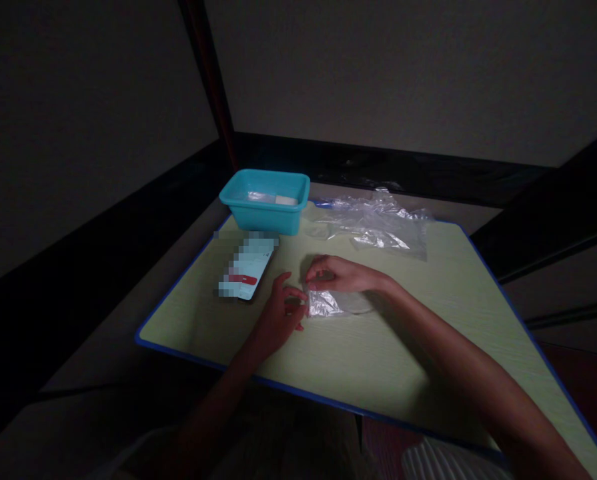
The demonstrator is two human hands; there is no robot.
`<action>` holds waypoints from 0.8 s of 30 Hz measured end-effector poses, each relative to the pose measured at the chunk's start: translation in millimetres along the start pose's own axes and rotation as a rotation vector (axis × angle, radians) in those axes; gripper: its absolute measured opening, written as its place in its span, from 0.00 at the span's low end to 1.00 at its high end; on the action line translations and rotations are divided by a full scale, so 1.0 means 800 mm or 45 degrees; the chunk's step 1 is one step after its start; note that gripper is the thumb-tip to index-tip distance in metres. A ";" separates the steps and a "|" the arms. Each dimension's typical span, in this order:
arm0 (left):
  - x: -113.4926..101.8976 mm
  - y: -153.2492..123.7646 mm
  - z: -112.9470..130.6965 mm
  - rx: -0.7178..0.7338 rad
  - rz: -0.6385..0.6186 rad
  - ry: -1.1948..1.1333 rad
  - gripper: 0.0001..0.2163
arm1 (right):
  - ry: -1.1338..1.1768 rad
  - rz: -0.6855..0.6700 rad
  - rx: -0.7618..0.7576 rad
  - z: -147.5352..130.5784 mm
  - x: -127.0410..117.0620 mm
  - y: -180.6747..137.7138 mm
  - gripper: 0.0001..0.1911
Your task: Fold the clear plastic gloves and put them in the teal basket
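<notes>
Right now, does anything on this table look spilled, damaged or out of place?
Nothing spilled or broken. Only untidiness: a crumpled clear plastic heap sprawls beside the teal tub, and the small clear bag pinched by the left hand and right hand is wrinkled.

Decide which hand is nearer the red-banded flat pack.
Left. The left hand lies just right of the pack; the right hand is farther right, on the clear bag.

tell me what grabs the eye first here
Two hands meet mid-table: the left hand and right hand both pinch a small clear bag on the pale green table. Behind them, at the far left edge, sits a bright teal tub, with a heap of crumpled clear plastic to its right and a flat pale card in front of it.
</notes>
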State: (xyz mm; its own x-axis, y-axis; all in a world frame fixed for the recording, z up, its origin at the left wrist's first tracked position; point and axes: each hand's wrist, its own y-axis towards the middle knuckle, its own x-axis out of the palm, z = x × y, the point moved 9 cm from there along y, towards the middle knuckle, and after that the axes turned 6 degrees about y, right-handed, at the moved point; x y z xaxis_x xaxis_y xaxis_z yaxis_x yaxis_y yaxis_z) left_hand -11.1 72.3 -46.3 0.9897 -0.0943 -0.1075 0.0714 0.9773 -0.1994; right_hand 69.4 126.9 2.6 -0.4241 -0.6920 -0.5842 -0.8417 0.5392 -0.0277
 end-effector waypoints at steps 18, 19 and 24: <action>-0.003 0.007 -0.008 -0.140 0.001 -0.009 0.26 | -0.036 -0.046 0.105 0.025 0.015 0.033 0.06; -0.003 0.007 -0.007 -0.137 0.000 -0.007 0.26 | -0.052 -0.036 0.109 0.026 0.015 0.033 0.07; -0.003 0.004 -0.004 -0.130 -0.009 0.017 0.27 | -0.130 0.027 0.124 0.029 0.015 0.032 0.08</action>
State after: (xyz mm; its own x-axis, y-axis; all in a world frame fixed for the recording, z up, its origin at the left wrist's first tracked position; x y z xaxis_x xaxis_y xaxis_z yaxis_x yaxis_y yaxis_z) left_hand -13.7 74.9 -49.4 0.9875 -0.1042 -0.1185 0.0646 0.9522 -0.2984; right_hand 50.5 143.5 -24.0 -0.4009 -0.6300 -0.6651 -0.7945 0.6006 -0.0900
